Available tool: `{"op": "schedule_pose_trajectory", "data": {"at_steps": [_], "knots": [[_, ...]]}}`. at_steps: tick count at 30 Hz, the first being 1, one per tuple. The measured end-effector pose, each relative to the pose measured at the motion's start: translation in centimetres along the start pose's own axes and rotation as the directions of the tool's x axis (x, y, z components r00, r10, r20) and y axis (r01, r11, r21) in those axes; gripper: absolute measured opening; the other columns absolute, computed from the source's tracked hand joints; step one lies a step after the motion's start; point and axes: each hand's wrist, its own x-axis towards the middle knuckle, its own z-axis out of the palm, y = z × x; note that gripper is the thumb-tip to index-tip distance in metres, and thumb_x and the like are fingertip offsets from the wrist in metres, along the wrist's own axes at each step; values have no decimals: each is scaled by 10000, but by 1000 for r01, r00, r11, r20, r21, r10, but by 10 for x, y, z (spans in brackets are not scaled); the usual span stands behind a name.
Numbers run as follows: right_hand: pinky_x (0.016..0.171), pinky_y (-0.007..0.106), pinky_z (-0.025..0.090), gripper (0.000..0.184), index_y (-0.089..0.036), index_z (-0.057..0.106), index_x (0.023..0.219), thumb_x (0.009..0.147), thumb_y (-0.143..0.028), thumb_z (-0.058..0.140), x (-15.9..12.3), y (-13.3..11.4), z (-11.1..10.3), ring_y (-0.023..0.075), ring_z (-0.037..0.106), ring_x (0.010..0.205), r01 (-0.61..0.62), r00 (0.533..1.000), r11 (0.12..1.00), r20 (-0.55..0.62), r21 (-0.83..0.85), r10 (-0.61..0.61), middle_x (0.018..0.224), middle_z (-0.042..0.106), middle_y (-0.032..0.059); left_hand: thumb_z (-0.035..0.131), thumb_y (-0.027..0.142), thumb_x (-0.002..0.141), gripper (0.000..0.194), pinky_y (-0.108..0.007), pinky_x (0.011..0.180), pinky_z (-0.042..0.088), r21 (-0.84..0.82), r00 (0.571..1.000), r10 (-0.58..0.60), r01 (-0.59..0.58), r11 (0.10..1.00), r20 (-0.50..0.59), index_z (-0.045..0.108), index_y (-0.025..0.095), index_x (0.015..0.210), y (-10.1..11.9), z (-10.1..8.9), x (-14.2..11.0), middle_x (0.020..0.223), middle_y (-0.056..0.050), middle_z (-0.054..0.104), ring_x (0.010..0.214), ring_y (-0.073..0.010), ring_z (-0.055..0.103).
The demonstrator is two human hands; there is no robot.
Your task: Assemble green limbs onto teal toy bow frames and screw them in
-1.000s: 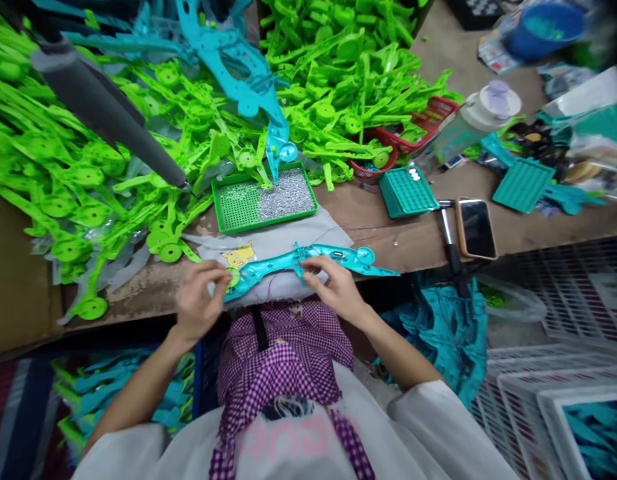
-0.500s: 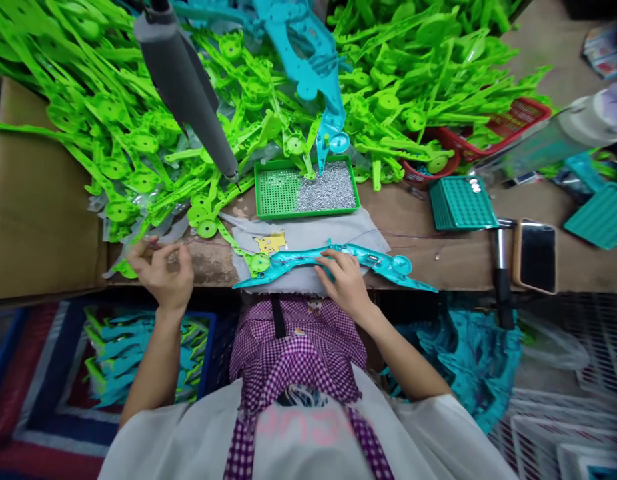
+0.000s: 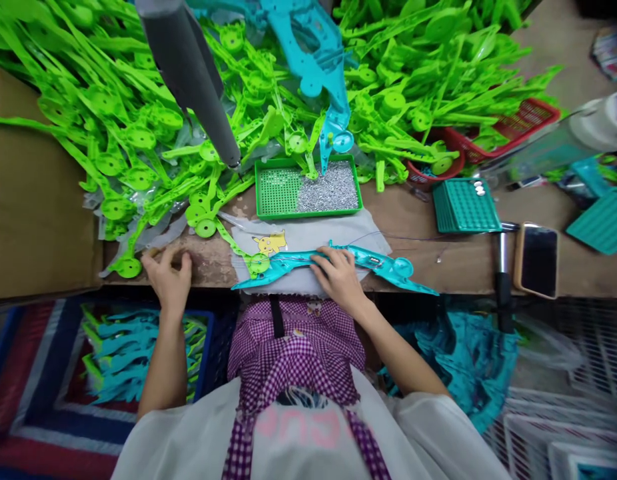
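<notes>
A turquoise bow-shaped plastic shell (image 3: 288, 261) lies across the grey cloth (image 3: 333, 230) at the table's front edge. My right hand (image 3: 338, 277) grips its middle, fingers over the upper side and thumb side hidden. At the shell's left end sits a lime-green round-ended piece (image 3: 258, 264). Thin dark wire (image 3: 403, 237) runs off to the right behind the shell. My left hand (image 3: 166, 280) is well to the left, over the bare brown tabletop, thumb and fingers curved and apart with nothing visible between them.
A grey electric screwdriver (image 3: 198, 87) hangs point down at upper left. Behind the cloth stands a green tray (image 3: 278, 215) of small metal screws. Lime-green parts (image 3: 113, 160) pile up behind it. On the right are a teal basket (image 3: 466, 207), a hammer (image 3: 502, 267) and a phone (image 3: 537, 260).
My left hand moved left, away from the shell's left end, and its fingers came apart. My right hand shifted onto the shell's middle. The view turned left, then nearly settled.
</notes>
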Motion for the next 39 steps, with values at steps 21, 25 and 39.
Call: {"op": "schedule_pose_trajectory", "data": {"at_steps": [21, 25, 39], "knots": [[782, 393, 495, 330, -199, 715, 1081, 955, -330, 440, -66, 136, -110, 265, 653, 857, -704, 708, 693, -222, -152, 670, 1084, 698, 141, 578, 295, 985, 179, -389, 876, 479, -547, 477, 783, -562, 621, 398, 712, 210, 1067, 250, 77, -50, 1057, -70, 707, 986, -231, 631], [742, 389, 480, 410, -199, 662, 1269, 960, -341, 434, -64, 147, -116, 286, 649, 883, -750, 662, 629, -219, -205, 717, 1167, 667, 158, 618, 277, 962, 120, -337, 849, 496, -672, 534, 792, -474, 569, 295, 701, 202, 1007, 291, 72, -22, 950, -32, 719, 892, -179, 646], [846, 499, 449, 90, -210, 490, 889, 929, -259, 425, -49, 162, -125, 304, 583, 954, -670, 742, 729, -170, -141, 648, 1041, 632, 188, 590, 342, 982, 178, -396, 884, 507, -506, 508, 765, -575, 643, 395, 703, 219, 1044, 203, 76, -53, 1039, -69, 668, 971, -226, 617]]}}
